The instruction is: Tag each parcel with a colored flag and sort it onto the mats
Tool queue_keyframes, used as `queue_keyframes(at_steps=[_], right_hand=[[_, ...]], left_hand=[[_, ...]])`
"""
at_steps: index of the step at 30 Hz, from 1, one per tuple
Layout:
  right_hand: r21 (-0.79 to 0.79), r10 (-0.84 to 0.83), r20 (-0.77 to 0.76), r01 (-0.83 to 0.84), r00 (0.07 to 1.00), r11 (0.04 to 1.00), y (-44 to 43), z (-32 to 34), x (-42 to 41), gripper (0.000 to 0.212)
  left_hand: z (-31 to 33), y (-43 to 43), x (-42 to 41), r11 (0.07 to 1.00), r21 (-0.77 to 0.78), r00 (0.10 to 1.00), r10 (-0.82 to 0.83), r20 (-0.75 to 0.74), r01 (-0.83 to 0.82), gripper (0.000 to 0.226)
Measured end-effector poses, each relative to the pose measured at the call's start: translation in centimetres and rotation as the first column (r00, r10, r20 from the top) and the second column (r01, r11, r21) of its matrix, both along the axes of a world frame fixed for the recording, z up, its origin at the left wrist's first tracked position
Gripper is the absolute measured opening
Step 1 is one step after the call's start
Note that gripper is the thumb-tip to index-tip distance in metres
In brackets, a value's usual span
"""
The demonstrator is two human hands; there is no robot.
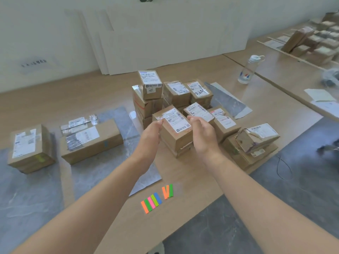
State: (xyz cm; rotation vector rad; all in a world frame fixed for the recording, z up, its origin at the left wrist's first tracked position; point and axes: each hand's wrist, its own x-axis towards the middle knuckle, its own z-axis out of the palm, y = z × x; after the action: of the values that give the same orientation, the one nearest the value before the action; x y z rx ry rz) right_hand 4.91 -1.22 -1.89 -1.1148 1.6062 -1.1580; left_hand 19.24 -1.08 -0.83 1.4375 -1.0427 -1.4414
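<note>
Both forearms stretched forward over the wooden table, bare and nearly parallel, and met at a small brown parcel at the front of the pile of parcels. The left hand cupped the parcel's left side, its fingers bent and their tips touching the top left edge by the white label. The right hand cupped the right side, palm turned inward and fingers curled round the far corner. How hard either hand pressed could not be told. The parcel sat on top of another box. Coloured flags lay in a loose row near the table's front edge, between the arms. To the left, two larger boxes rested on grey mats. A clear bottle stood well apart at the far right.
</note>
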Motion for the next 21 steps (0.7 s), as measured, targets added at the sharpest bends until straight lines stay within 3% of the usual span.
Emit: queue_keyframes(at_steps=[12, 21], right_hand=[[0.100, 0.009, -0.036, -0.005, 0.999, 0.995, -9.8, -5.1, -1.4, 0.026], [0.150, 0.140, -0.102, -0.124, 0.985, 0.981, -15.4, -8.7, -4.0, 0.031]], left_hand=[[-5.4, -8.9, -0.2, 0.991, 0.122, 0.998, 0.059, 0.028, -0.062, 0.030], [-8.7, -11.4, -3.0, 0.944, 0.262, 0.980, 0.195, 0.044, -0.199, 0.024]])
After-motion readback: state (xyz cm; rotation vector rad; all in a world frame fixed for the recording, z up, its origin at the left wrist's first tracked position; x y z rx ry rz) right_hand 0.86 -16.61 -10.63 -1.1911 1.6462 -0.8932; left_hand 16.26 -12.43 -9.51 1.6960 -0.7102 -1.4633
